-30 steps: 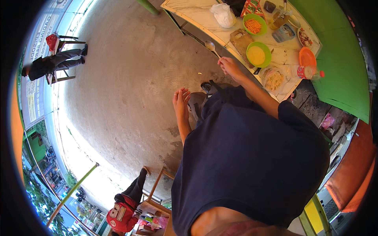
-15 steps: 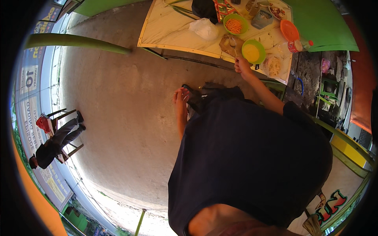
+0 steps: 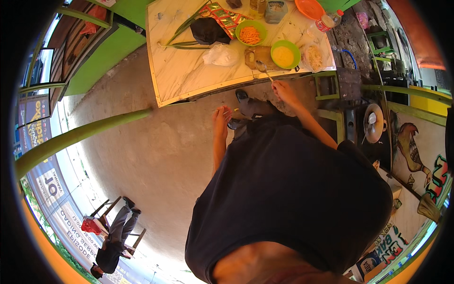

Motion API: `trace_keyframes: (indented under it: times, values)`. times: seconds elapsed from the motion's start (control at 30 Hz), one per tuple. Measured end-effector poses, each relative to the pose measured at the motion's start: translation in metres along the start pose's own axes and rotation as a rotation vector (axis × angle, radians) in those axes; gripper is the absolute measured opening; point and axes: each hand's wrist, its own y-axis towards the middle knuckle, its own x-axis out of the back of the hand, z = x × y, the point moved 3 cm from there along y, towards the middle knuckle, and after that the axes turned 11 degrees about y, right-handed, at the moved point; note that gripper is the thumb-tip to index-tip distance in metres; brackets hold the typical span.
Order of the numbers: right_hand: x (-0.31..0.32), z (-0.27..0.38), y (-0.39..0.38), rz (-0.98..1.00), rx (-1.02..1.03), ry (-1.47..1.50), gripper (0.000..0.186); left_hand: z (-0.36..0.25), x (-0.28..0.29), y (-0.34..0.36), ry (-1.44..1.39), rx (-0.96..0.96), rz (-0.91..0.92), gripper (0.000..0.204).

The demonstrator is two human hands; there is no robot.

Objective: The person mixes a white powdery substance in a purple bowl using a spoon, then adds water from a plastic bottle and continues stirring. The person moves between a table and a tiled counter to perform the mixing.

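Observation:
My right hand (image 3: pixel 285 93) is closed round the handle of a metal spoon (image 3: pixel 261 67), just off the table's front edge. The spoon's bowl hangs over the near side of a brown wooden board (image 3: pixel 252 57). Close by stands a green bowl (image 3: pixel 296 50) holding a yellow liquid (image 3: pixel 283 57). Behind the board, another green bowl (image 3: pixel 261 27) holds orange strips like cut carrot (image 3: pixel 249 35). My left hand (image 3: pixel 221 115) is raised over the floor in front of the table, fingers loosely curled, with nothing seen in it.
On the marble-patterned table (image 3: pixel 172 78) lie a white plastic bag (image 3: pixel 221 55), a black bag (image 3: pixel 209 31), long green onions (image 3: pixel 187 45), red sachets (image 3: pixel 224 16) and a clear bag (image 3: pixel 313 57). A pan (image 3: pixel 374 124) sits to the right. Someone (image 3: pixel 113 246) sits at lower left.
My view has turned, so the table lies further left and the pan at right has come into sight. The spoon stays in my right hand; its bowl now points left over the board.

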Motion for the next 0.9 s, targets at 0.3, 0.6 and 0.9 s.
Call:
trace_keyframes:
  times: [0.3,0.6,0.9]
  values:
    - [0.013,-0.022,0.071,0.060,0.042,-0.329,0.031,-0.083,-0.039,0.044,0.087,-0.074,0.080,0.025]
    - [-0.002,-0.082,0.147,-0.098,-0.121,0.660,0.024,-0.097,-0.055,0.060,0.279,-0.004,0.178,0.025]
    - [-0.007,-0.103,0.160,-0.347,-0.166,0.162,0.042,-0.097,-0.021,0.063,0.204,0.035,0.224,0.027]
